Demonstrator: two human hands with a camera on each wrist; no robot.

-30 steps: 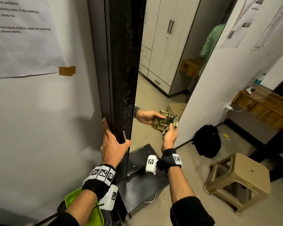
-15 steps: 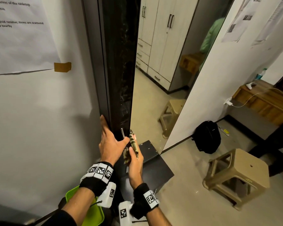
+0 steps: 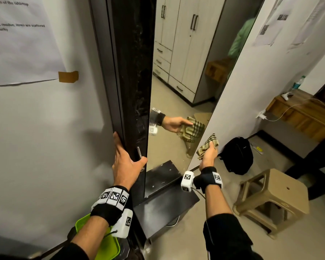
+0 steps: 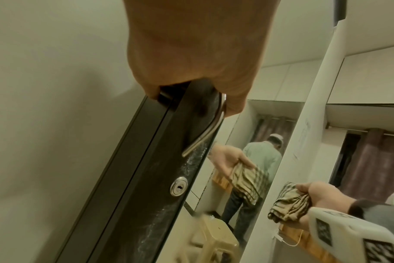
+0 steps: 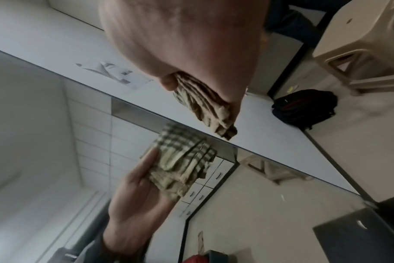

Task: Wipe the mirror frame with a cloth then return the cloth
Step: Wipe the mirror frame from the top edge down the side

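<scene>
1. Gripping the dark mirror frame [image 3: 133, 76], the left hand [image 3: 127, 164] wraps its edge, fingers behind it and thumb by the one curved metal handle [image 4: 205, 131]; a single round keyhole [image 4: 179, 186] sits on the frame near it.
2. One right hand [image 3: 208, 154] holds the one folded checked cloth [image 3: 208, 145], soft and bunched, fingers curled round it, just off the mirror glass [image 3: 178, 102], which shows both again in reflection.
3. Outward: one black backpack [image 3: 238, 156] on the floor, one beige plastic stool [image 3: 274, 199], one wooden table [image 3: 304, 115].
4. One lime-green container [image 3: 105, 246] sits under the left forearm; its contents are hidden.
</scene>
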